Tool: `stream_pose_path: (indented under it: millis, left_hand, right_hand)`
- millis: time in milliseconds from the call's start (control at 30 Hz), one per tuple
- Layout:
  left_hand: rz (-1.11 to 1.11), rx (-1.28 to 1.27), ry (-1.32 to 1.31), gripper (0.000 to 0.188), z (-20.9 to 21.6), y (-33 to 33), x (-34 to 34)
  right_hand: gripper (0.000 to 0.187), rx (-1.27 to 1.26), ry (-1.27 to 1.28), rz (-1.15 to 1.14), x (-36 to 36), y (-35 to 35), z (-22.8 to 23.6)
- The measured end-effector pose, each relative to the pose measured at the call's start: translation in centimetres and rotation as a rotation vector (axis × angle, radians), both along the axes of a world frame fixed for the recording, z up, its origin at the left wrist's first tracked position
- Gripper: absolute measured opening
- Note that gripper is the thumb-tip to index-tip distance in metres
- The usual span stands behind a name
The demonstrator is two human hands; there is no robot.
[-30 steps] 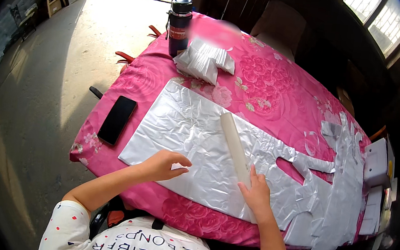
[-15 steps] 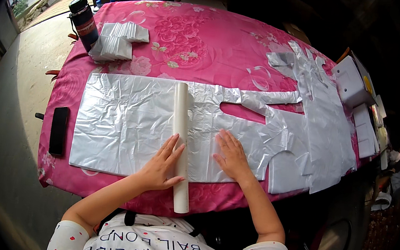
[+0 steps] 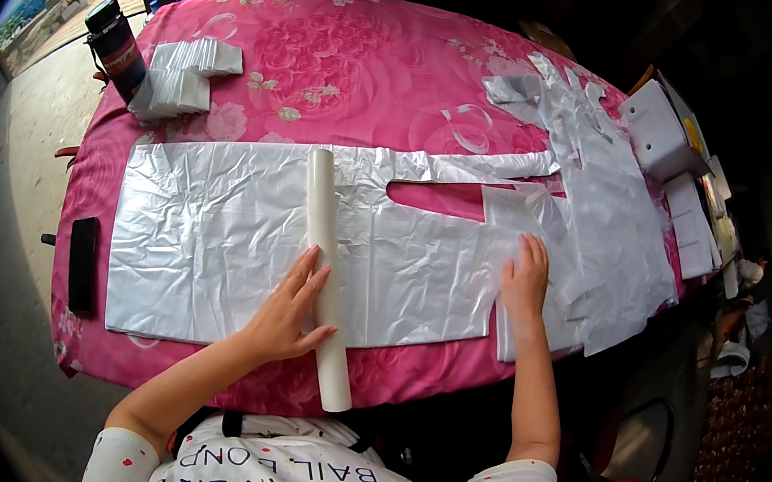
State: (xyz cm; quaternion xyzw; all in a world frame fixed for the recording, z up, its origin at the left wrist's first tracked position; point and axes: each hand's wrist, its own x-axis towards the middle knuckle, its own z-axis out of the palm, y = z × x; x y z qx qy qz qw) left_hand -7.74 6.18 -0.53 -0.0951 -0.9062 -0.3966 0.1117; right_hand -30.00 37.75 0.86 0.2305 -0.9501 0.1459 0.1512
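A white plastic tube (image 3: 322, 199) lies across a flat silvery-white plastic bag (image 3: 184, 236) with long strap handles. My left hand (image 3: 285, 313) rests against the tube with its fingers spread, thumb over it, not wrapped round it. My right hand (image 3: 525, 282) lies flat with fingers stretched out on the bag's lower handle, at the right. Between the two handles is a long rounded cut-out where the pink cloth shows. Next to my right hand is a crumpled pile of more plastic bags (image 3: 599, 229).
A pink flowered tablecloth (image 3: 378, 67) covers the table. At the left stand a dark bottle (image 3: 118, 54) and folded white plastic stacks (image 3: 179, 85); a black oblong object (image 3: 82, 266) lies near the edge. White boxes (image 3: 663, 140) line the right edge.
My right hand has moved right from the bag's middle to its lower handle, which now lies flatter. My left hand stays at the tube. The whole view has shifted slightly.
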Motion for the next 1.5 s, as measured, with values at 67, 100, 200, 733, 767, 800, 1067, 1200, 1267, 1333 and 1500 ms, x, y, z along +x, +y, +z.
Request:
stream_pose_path:
  millis: [67,100,200,733,767,800,1067,1200,1267,1333,1500]
  left_hand:
    - [-0.030,-0.048,-0.025,0.078,0.3,0.4,-0.3]
    - [-0.028,-0.072,-0.036,0.078,0.6,0.6,-0.3]
    - [-0.035,-0.147,-0.036,0.079,0.4,1.5,-0.6]
    - [-0.049,-0.273,-0.028,0.068,1.8,4.8,-1.1]
    - [-0.048,-0.285,-0.034,0.068,1.9,4.9,-1.2]
    - [-0.043,-0.302,-0.042,0.068,2.1,5.0,-1.2]
    - [-0.010,0.734,-0.217,0.045,3.7,6.4,-0.5]
    - [0.124,1.184,-0.492,0.031,3.9,4.5,-1.0]
    - [0.192,1.243,-0.528,0.026,3.8,3.5,-0.6]
    - [0.227,1.266,-0.538,0.023,3.9,2.8,-0.3]
    - [0.129,1.225,-0.574,0.023,2.8,2.7,-0.1]
  right_hand:
    - [0.049,-0.056,-0.168,0.354,3.7,-4.6,-0.8]
    - [0.053,-0.021,-0.213,0.467,4.7,-5.9,-1.6]
    - [0.053,-0.012,-0.161,0.433,4.1,-5.7,-2.6]
    - [0.016,-0.026,0.005,-0.414,-3.5,10.3,-2.4]
    - [0.012,-0.009,0.025,-0.449,-2.7,9.2,-1.3]
    - [0.011,-0.035,0.125,-0.375,-1.9,7.7,-0.4]
    - [0.020,-0.489,-0.006,0.362,12.6,-10.3,4.9]
    - [0.027,-0.490,-0.204,0.601,16.8,-13.3,4.9]
    - [0.030,-0.533,-0.097,0.501,17.0,-13.8,5.0]
    - [0.029,-0.547,0.141,0.203,16.7,-14.8,6.1]
    - [0.019,-0.643,-0.640,0.252,15.0,-12.8,3.9]
